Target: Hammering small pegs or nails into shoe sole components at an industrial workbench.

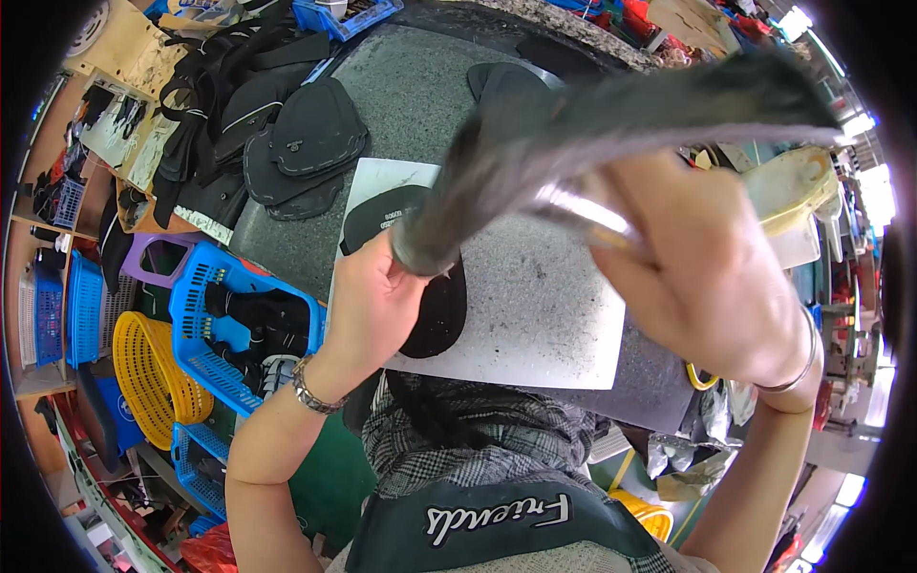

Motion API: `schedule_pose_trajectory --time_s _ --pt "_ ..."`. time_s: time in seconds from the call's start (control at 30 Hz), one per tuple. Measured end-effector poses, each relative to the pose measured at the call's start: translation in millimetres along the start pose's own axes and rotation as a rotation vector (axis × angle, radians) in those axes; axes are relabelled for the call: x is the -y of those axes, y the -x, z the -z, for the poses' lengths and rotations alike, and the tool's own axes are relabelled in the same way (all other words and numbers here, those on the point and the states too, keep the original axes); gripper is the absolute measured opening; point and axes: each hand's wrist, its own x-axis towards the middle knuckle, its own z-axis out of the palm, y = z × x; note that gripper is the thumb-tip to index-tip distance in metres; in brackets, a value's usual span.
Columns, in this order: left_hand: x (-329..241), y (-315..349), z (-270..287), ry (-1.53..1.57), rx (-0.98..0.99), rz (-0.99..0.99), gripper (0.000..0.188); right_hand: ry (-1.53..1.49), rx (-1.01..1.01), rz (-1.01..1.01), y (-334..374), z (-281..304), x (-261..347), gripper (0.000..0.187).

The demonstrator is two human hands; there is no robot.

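Note:
My right hand (702,258) is wrapped round the handle of a hammer (506,172), its long curved dark head blurred by motion. The round striking face hangs right over the fingertips of my left hand (368,306). Those fingertips are pinched together above a black sole-shaped piece (441,320); the hammer hides whatever is between them. Flat under the piece lies a white board (549,315) scattered with dark specks. Whether the hammer face touches anything, I cannot tell.
Stitched black pieces (315,129) are stacked at the back left of the grey table (401,86), beside tangled black straps (191,143). A blue basket (244,368) with black items and a yellow basket (158,372) stand left. A pale yellow container (788,186) is at the right.

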Motion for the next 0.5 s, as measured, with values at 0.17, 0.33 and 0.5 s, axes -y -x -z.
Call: schedule_pose_trajectory --time_s 0.17,0.33,0.5 --pt "-5 6 -12 -0.528 0.032 -0.376 0.012 0.028 -0.038 0.03 -3 -10 -7 0.042" --pt "-6 4 -3 -0.512 0.06 -0.278 0.015 0.051 0.131 0.064 -4 -12 -15 0.038" --pt "-7 0 -9 -0.596 0.037 -0.468 0.015 0.116 0.274 -0.052 -6 -9 -8 0.038"
